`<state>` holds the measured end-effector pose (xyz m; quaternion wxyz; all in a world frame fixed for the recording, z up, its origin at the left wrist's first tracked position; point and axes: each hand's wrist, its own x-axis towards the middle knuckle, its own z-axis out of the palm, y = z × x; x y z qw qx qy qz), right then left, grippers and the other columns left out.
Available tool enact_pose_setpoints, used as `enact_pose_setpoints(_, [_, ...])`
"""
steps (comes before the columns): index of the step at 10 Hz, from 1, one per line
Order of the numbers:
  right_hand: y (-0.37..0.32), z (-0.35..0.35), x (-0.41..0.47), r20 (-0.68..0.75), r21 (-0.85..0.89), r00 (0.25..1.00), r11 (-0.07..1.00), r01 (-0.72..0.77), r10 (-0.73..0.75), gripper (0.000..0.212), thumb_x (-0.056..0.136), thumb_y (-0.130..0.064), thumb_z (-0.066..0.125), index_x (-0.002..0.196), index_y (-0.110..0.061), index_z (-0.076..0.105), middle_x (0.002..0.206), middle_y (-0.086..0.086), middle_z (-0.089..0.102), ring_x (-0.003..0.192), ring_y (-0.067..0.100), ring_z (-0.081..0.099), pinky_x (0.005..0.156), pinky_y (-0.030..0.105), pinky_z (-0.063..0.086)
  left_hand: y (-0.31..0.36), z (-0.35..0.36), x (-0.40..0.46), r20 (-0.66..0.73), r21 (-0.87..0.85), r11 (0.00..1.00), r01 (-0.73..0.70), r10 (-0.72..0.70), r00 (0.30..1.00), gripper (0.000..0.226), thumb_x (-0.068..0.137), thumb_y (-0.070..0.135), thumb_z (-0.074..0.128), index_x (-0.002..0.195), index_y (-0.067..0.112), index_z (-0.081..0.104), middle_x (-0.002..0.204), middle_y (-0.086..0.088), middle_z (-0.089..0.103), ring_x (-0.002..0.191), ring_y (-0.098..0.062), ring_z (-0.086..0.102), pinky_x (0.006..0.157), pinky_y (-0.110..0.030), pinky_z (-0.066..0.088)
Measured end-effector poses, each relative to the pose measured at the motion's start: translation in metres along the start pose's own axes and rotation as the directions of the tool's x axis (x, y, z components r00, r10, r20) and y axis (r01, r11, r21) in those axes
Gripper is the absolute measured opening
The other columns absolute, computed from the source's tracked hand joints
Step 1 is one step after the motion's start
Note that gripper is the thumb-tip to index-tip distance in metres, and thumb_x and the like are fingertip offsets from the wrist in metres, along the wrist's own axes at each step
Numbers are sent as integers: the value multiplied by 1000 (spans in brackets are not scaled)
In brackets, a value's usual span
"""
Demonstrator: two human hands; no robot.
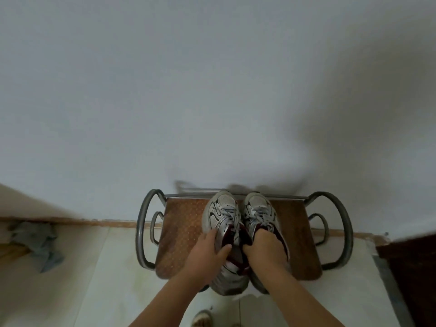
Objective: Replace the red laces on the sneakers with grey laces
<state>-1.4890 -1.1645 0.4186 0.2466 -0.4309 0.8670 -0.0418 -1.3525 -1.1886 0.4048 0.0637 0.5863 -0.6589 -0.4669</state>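
Pair of silver-white mesh sneakers with dark maroon lining (pixel 243 223) sits side by side on the brown dotted-top bench with curved grey metal tube frame (pixel 181 223), toes toward the white wall (pixel 188 90). Both shoes show grey laces (pixel 230 212) across the eyelets. Your left hand (pixel 207 250) grips the left sneaker's collar, thumb at the opening. Your right hand (pixel 262 246) has its fingers tucked inside the right sneaker's opening, grip closed on the collar. Crumpled grey cloth (pixel 40 241) lies on the pale floor (pixel 106 279), well apart at left.
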Motion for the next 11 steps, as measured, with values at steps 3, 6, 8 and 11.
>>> enact_pose_setpoints(3, [-2, 53, 34, 105, 77, 994, 997, -16, 7, 34, 86, -39, 59, 108, -13, 55, 102, 4, 63, 97, 23, 60, 72, 29, 46, -39, 15, 53, -30, 58, 992, 110, -108, 994, 62, 79, 17, 61, 136, 19, 38, 129, -8, 49, 114, -22, 52, 98, -35, 45])
enact_pose_setpoints(6, [33, 42, 28, 175, -260, 965, 936, 239, -198, 22, 92, -29, 48, 114, -24, 52, 117, -3, 58, 118, 19, 43, 96, 38, 31, -55, 18, 58, -156, 94, 995, 43, -28, 987, 60, 81, 7, 55, 138, 22, 40, 122, -5, 60, 108, -23, 56, 88, -26, 42])
enact_pose_setpoints(8, [31, 56, 25, 159, -230, 968, 946, 228, -195, 23, 93, -13, 43, 113, -23, 52, 118, -3, 57, 118, 15, 43, 99, 36, 24, -52, 20, 59, -154, 129, 991, 32, -12, 988, 57, 84, 7, 53, 138, 21, 40, 121, -7, 60, 106, -24, 57, 88, -27, 43])
enact_pose_setpoints(11, [33, 8, 8, 98, -90, 962, 960, 263, -254, 23, 92, -31, 49, 108, -16, 55, 111, 4, 58, 106, 21, 45, 85, 31, 41, -29, -22, 50, 1, 284, 959, -16, 17, 1000, 23, 92, 19, 46, 108, 14, 62, 100, -3, 66, 89, -16, 60, 73, -22, 44])
